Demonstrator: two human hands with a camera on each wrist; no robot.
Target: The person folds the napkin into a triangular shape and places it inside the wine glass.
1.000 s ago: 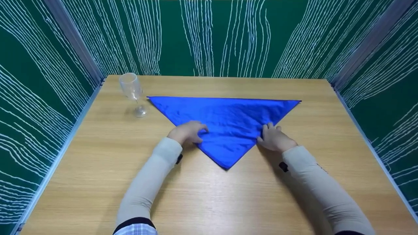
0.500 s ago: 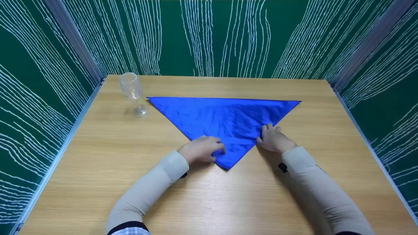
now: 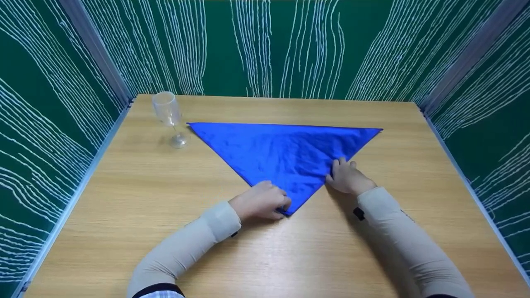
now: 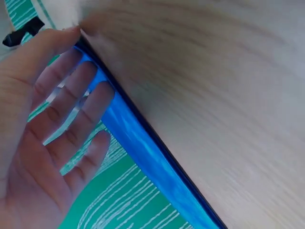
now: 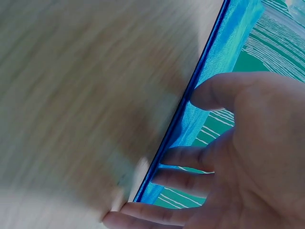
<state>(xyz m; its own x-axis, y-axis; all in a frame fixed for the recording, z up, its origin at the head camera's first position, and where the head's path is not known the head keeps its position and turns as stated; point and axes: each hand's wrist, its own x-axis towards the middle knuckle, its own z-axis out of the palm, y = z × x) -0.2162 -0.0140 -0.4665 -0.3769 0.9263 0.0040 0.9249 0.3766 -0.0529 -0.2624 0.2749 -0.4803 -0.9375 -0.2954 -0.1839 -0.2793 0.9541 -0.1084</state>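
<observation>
The blue cloth (image 3: 273, 145) looks soft and light; best pinch its near corner. Left fingers (image 4: 99, 101) bend there, maybe pinching, I can't tell; right fingers (image 5: 187, 182) spread along its edge.

Back wall (image 3: 217, 49): twelve o'clock, deep green, streaked with wavering white lines (image 3: 253, 49) (like rain down a pane, from where I stand).
Side walls: left wall (image 3: 20, 62) at nine, right wall (image 3: 488, 145) at three, the same green and white.
Corner posts (image 3: 97, 49): greyish, at ten and two.
Table (image 3: 124, 198): pale, grained wood, bluish strips (image 3: 75, 198) alongside toward eight and four.
Light: soft sheen on the wood, near six.
</observation>
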